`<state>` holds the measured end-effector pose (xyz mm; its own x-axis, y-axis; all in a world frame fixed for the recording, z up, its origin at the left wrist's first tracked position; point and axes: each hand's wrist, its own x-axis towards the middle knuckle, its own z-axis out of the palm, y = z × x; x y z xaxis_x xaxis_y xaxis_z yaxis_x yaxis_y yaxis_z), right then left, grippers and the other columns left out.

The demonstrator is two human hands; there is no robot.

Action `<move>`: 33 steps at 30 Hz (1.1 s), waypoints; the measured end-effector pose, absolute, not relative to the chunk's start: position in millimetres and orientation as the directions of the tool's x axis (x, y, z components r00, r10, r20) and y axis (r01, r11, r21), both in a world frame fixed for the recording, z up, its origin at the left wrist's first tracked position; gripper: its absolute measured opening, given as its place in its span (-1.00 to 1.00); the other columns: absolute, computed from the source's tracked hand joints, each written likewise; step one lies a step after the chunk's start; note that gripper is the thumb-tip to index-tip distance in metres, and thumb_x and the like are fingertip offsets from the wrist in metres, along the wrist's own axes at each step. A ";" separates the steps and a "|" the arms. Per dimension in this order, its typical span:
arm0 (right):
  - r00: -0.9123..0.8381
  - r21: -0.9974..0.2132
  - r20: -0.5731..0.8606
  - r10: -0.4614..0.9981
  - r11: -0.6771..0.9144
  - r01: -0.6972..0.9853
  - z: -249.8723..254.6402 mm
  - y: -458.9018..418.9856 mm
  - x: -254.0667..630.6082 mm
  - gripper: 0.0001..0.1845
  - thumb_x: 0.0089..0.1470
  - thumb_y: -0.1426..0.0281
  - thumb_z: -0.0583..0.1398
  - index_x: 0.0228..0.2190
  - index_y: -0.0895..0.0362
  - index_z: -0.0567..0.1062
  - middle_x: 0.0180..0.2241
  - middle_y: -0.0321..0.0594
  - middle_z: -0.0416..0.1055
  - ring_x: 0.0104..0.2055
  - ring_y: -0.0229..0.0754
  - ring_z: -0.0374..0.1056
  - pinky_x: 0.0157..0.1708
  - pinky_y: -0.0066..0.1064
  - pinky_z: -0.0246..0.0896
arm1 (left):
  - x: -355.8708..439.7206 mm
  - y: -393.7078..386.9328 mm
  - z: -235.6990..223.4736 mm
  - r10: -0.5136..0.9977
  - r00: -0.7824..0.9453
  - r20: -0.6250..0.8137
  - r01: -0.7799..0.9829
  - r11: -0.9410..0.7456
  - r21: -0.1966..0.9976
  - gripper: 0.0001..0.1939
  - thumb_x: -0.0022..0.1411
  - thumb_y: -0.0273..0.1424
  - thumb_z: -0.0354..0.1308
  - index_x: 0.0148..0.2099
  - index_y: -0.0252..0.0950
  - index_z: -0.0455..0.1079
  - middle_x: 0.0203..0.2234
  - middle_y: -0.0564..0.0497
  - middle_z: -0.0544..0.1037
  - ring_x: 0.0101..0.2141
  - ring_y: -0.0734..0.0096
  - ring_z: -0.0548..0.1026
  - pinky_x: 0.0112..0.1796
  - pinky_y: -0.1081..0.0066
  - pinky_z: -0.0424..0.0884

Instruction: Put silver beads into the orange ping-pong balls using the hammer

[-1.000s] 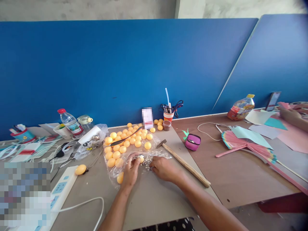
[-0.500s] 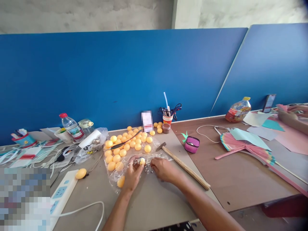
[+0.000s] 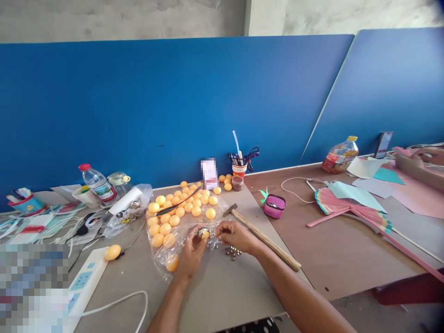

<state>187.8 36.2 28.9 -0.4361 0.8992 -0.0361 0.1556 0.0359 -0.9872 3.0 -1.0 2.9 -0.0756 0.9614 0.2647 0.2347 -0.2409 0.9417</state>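
Note:
My left hand [image 3: 190,259] is closed around an orange ball covered in part with shiny silver pieces [image 3: 204,233]. Just to its right, my right hand [image 3: 238,236] has thumb and fingers pinched together; whatever is between the fingertips is too small to make out. Under that hand lies a small pile of shiny metal studs [image 3: 233,252]. A clear plastic bag [image 3: 163,254] spreads beneath and beyond the left hand, and several plain orange balls [image 3: 165,228] rest on it. A dark strap-like strip [image 3: 178,202] crosses some of these balls.
A hammer [image 3: 267,239] with a wooden handle lies right of my hands. Behind stand a cup of pens [image 3: 239,171] and a small brown jar [image 3: 237,183]. A purple pouch [image 3: 274,206] and pink fan [image 3: 342,203] are rightward. The power strip [image 3: 86,286] is leftward. Another person's hands [image 3: 416,164] work far right.
My right hand has lifted slightly and moved closer to the ball, uncovering the stud pile. My left hand keeps its hold. The whole view has shifted a little.

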 end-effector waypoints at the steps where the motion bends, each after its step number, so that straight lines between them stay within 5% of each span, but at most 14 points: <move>1: -0.437 -0.993 -0.034 0.899 0.021 0.119 30.7 35.6 187.1 -0.90 -0.19 0.50 0.14 -0.51 0.16 0.45 -0.65 -0.42 0.27 -0.59 -0.37 0.16 -0.55 -0.53 0.03 | 3.2 -1.3 3.3 0.964 -0.069 0.258 0.245 -0.235 0.941 -0.63 0.14 -0.24 0.17 -0.01 -0.24 0.37 -0.24 -0.07 0.56 -0.23 0.27 0.53 -0.20 0.29 0.46; 8: -0.430 -0.987 -0.077 0.900 -0.129 -0.092 37.0 29.8 176.9 -0.91 -0.22 0.46 0.19 -0.51 0.16 0.43 -0.66 -0.41 0.31 -0.62 -0.35 0.20 -0.56 -0.50 0.05 | 3.7 -4.3 6.3 0.979 -0.040 0.200 0.319 -0.177 0.931 -0.62 0.13 -0.27 0.18 0.01 -0.21 0.37 -0.10 -0.07 0.52 -0.13 0.24 0.49 -0.08 0.22 0.40; 22: -0.340 -0.999 0.043 0.940 0.051 0.017 25.7 28.4 165.4 -0.96 -0.17 0.46 0.15 -0.56 0.17 0.42 -0.50 -0.31 0.34 -0.41 -0.28 0.23 -0.39 -0.47 0.09 | 4.6 -3.7 -3.8 0.955 0.038 0.293 0.406 -0.283 0.869 -0.64 0.12 -0.41 0.16 0.01 -0.21 0.37 -0.07 -0.08 0.49 -0.06 0.22 0.45 -0.03 0.19 0.38; 33: -0.341 -0.998 -0.063 0.938 -0.050 0.047 28.5 25.6 165.3 -0.96 -0.18 0.48 0.12 -0.58 0.16 0.38 -0.57 -0.36 0.30 -0.50 -0.31 0.20 -0.43 -0.47 0.09 | 6.2 -3.3 -1.7 0.930 0.069 0.362 0.464 -0.351 0.814 -0.66 0.11 -0.49 0.12 -0.03 -0.21 0.37 -0.09 -0.08 0.47 -0.03 0.21 0.42 0.00 0.17 0.34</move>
<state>165.3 25.6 28.5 -0.3411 0.9379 -0.0630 0.0472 -0.0498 -0.9976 6.2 -3.3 -1.7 0.0688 0.9298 0.3616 0.4636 -0.3507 0.8137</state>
